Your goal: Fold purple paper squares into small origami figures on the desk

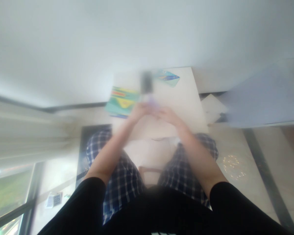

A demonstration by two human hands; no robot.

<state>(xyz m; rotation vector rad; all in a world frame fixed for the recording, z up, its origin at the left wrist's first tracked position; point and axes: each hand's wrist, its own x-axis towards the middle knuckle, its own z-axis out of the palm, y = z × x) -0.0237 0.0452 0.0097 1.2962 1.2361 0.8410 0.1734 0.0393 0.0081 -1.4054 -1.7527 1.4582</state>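
Note:
My left hand (140,110) and my right hand (165,113) come together over the white table (186,101), their fingers closed around a small purple thing (152,103). Blur hides what kind of thing it is. Just beyond the fingers is a dark upright block shape (146,82); I cannot tell whether it touches the purple thing. A green, yellow and orange printed packet or booklet (122,100) lies left of my left hand. Toward the back, a light blue and yellow printed card or packet (169,77) rests on the tabletop.
A white wall (147,32) rises behind the table. To the right are a pale bluish-grey surface (264,98) and a white corner piece (214,106). My knees in checked trousers (122,176) flank the table's near edge. A window (12,192) is at lower left.

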